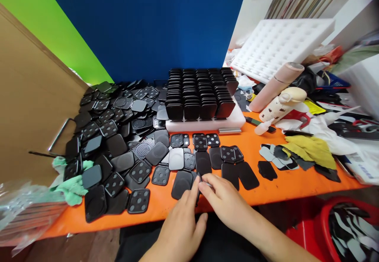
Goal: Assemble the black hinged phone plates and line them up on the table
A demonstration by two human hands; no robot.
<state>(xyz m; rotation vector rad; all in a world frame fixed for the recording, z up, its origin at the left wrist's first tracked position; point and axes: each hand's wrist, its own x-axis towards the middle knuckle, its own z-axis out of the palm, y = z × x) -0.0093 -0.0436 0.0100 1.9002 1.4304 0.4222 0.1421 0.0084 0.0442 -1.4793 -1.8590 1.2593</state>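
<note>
Your hands: your left hand (180,224) and right hand (226,199) meet at the near edge of the orange tabletop (266,189).
Black pad (197,187): it sits between your fingertips, pinched on both sides, thin edge up.
Right hand also: a small silver piece (209,184) shows at your fingers.
Look: the pad is small, flat, dark and square with round corners.
Nearby: more black pads (118,151) lie just past your hands.
Writing: none you can read.
</note>
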